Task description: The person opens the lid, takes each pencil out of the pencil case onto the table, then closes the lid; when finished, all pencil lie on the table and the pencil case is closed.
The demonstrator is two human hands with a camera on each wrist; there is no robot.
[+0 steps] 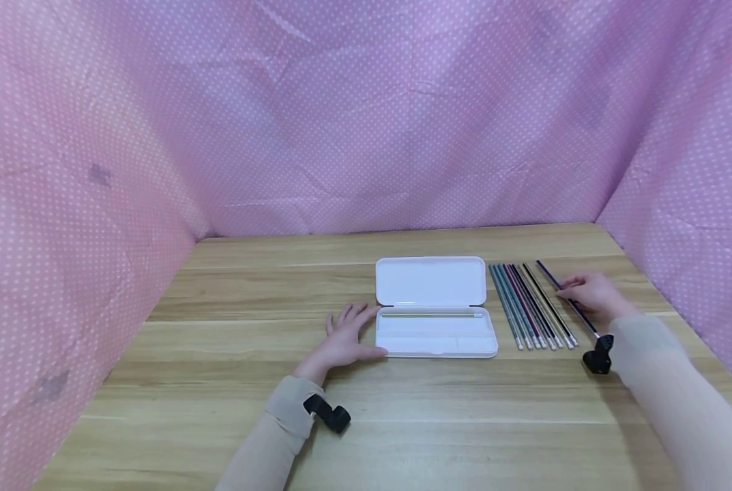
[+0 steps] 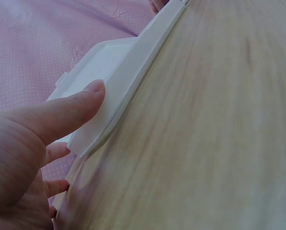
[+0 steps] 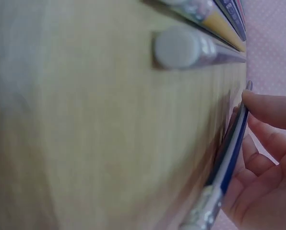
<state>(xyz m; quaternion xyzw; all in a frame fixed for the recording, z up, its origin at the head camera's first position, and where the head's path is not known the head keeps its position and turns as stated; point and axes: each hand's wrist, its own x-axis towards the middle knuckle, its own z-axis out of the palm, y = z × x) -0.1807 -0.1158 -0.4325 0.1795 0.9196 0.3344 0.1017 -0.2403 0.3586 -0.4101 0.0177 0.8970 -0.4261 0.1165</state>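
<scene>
A white pencil case (image 1: pixel 436 346) lies unfolded on the table, lid (image 1: pixel 430 281) tipped back. One pale pencil (image 1: pixel 430 315) lies along the rear of its lower half. My left hand (image 1: pixel 341 343) spreads at the case's left end; the thumb (image 2: pixel 88 98) touches the front wall, and the other fingers reach round the left side. To the right, my right hand (image 1: pixel 593 293) pinches a dark blue striped pencil (image 3: pixel 234 139) between thumb and fingers. Its white eraser end points toward me, and in the right wrist view it looks tilted above the table.
Between the case and my right hand lies a row of several pencils (image 1: pixel 528 307), green, dark red, black and yellowish, erasers toward me. Wood-grain table (image 1: pixel 249 293) surrounds everything. Pink dotted cloth (image 1: pixel 341 136) hangs behind and at both sides.
</scene>
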